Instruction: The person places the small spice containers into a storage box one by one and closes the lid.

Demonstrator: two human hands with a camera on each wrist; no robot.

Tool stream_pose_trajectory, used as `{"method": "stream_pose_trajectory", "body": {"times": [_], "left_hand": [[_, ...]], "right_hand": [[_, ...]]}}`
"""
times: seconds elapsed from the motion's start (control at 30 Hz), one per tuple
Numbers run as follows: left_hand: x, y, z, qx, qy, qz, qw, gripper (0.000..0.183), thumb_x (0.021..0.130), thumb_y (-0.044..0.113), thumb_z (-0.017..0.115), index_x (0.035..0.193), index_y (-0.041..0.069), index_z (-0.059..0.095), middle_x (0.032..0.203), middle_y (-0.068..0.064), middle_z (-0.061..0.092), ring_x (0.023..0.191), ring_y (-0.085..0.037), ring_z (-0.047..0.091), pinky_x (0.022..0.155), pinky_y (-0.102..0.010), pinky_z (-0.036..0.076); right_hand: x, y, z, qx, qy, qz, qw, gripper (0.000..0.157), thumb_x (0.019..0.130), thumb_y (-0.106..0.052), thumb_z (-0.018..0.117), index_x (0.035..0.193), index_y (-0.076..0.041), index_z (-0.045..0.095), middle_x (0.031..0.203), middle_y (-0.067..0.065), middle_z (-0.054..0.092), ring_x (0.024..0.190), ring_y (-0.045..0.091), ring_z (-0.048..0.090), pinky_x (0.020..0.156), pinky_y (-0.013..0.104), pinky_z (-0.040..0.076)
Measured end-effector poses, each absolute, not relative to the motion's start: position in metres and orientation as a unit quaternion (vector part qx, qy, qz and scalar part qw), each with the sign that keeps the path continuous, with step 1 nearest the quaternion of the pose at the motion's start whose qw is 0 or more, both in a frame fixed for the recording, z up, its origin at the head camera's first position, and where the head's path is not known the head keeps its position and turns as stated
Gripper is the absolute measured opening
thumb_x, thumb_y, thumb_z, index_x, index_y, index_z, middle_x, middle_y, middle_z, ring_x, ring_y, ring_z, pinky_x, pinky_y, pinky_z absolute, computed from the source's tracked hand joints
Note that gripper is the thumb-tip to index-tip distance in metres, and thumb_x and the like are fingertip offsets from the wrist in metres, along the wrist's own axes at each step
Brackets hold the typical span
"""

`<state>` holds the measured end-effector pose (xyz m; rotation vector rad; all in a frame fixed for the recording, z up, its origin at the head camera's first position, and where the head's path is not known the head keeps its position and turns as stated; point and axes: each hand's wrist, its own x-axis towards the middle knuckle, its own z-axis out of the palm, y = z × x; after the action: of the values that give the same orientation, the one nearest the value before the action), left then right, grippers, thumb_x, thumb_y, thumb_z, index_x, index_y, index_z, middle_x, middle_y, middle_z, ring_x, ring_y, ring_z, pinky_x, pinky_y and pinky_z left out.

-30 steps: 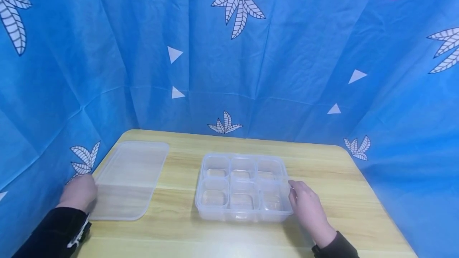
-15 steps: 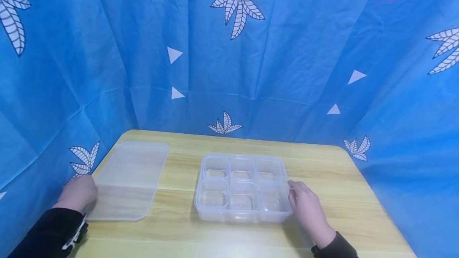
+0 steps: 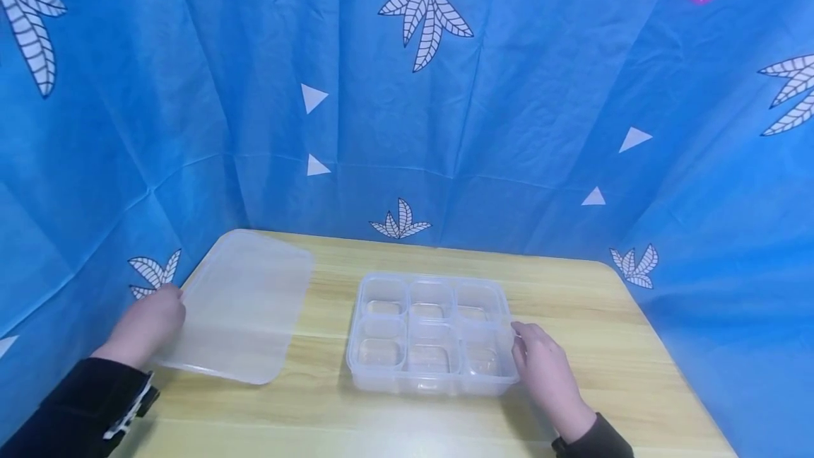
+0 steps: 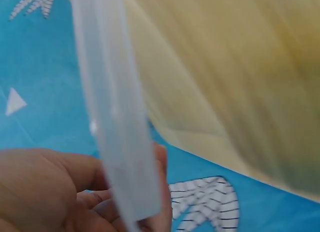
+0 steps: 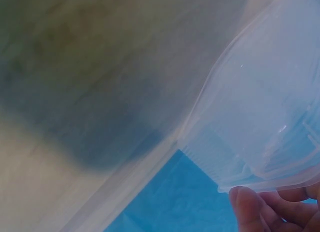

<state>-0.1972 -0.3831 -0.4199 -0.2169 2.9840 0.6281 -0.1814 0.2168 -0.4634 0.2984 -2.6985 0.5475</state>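
My left hand (image 3: pixel 149 320) grips the left edge of a flat translucent plastic lid (image 3: pixel 244 309), thumb on one face and fingers on the other. The lid is tilted, its left side raised off the table. In the left wrist view the lid's rim (image 4: pixel 117 107) runs up from between thumb and fingers. A clear plastic box (image 3: pixel 432 380) with several compartments stands upright on the table, with nothing seen inside. My right hand (image 3: pixel 547 370) holds the box's right rim; in the right wrist view its fingertips (image 5: pixel 245 202) meet that rim.
The light wood-grain table (image 3: pixel 318 412) has rounded far corners. A blue patterned curtain (image 3: pixel 381 112) hangs close along the table's back, left and right sides. Lid and box lie apart, with a strip of table between them.
My left hand has risen and shifted slightly right and away from me, lifting the lid's near and left part from the table. The right hand and the box stay put.
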Motion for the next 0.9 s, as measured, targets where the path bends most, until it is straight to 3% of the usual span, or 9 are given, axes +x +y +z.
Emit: {"method": "stream_pose_trajectory", "body": {"times": [0.23, 0.43, 0.7, 0.9], "left_hand": [[-0.202, -0.359, -0.406, -0.035, 0.978, 0.198, -0.06, 0.039, 0.105, 0.008, 0.036, 0.126, -0.024, 0.043, 0.116, -0.045, 0.053, 0.1, -0.057, 0.055, 0.081, -0.065, 0.047], [-0.204, -0.336, -0.397, -0.005, 0.967, 0.216, -0.136, 0.036, 0.105, 0.01, 0.043, 0.124, -0.019, 0.051, 0.114, -0.041, 0.058, 0.099, -0.056, 0.057, 0.078, -0.064, 0.048], [-0.201, -0.313, -0.38, 0.023, 0.954, 0.235, -0.183, 0.032, 0.104, 0.008, 0.048, 0.122, -0.016, 0.057, 0.111, -0.037, 0.062, 0.093, -0.05, 0.061, 0.072, -0.06, 0.05], [-0.199, -0.299, -0.366, 0.048, 0.951, 0.231, -0.2, 0.03, 0.102, 0.007, 0.051, 0.122, -0.014, 0.06, 0.112, -0.037, 0.063, 0.094, -0.05, 0.061, 0.075, -0.062, 0.049]], "right_hand": [[-0.182, 0.217, -0.465, 0.11, -0.956, 0.196, 0.191, 0.027, 0.091, 0.001, 0.061, 0.117, 0.007, 0.066, 0.109, 0.02, 0.069, 0.101, 0.037, 0.067, 0.085, 0.049, 0.056], [-0.181, 0.217, -0.465, 0.108, -0.955, 0.2, 0.19, 0.027, 0.092, 0.001, 0.061, 0.117, 0.007, 0.066, 0.109, 0.02, 0.069, 0.102, 0.037, 0.067, 0.085, 0.049, 0.056], [-0.181, 0.218, -0.465, 0.115, -0.952, 0.202, 0.197, 0.027, 0.091, 0.002, 0.06, 0.117, 0.007, 0.066, 0.109, 0.02, 0.069, 0.101, 0.037, 0.067, 0.084, 0.049, 0.057], [-0.181, 0.218, -0.464, 0.119, -0.951, 0.205, 0.199, 0.027, 0.091, 0.002, 0.06, 0.117, 0.008, 0.066, 0.108, 0.021, 0.069, 0.101, 0.037, 0.067, 0.085, 0.049, 0.056]]}}
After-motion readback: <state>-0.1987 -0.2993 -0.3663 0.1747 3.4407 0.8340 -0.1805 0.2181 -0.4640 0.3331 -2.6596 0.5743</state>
